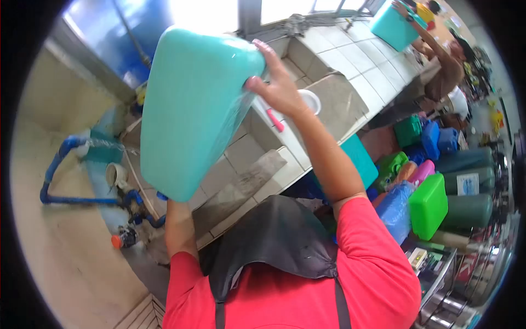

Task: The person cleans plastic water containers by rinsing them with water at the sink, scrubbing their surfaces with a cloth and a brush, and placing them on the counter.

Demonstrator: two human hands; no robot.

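Observation:
A large teal plastic container (192,109) is tilted above a tiled sink basin (241,156), its surface wet and shiny. My right hand (276,85) grips its upper right edge, thumb and fingers apart around the rim. The left forearm reaches up beneath the container's lower end, and that hand is hidden behind it. Just right of the container, a pink-handled brush (275,120) lies on the ledge beside a round white bowl (309,102). From a blue pipe (55,164) at the left, water sprays toward the container.
A co-worker in a brown shirt (444,79) holds another teal container (397,27) at the far end of the white tiled counter (361,82). Below the counter at the right are a green lid (428,207), blue plastic wrap (395,211) and several containers. An orange-capped fitting (116,242) sits low left.

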